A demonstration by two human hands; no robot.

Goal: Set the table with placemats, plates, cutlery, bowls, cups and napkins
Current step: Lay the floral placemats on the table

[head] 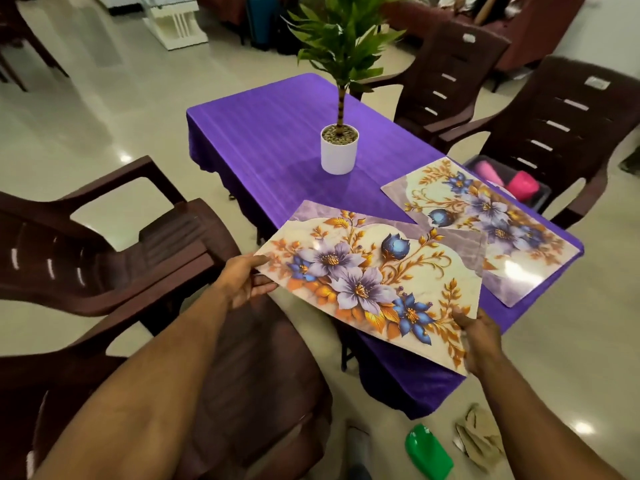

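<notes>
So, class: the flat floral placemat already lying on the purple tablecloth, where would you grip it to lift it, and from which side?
Probably at the near corner of the flat placemat, pinched from below the table edge. That corner seems to overhang the near right edge, so a thumb can go on top and fingers underneath. Elsewhere the thin sheet lies flush on the cloth, offering no lip.

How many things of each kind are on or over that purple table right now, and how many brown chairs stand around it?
Floral placemats: 2, one flat on the table, one held in both hands
Potted plants: 1
Brown chairs: 4
Total: 7
</notes>
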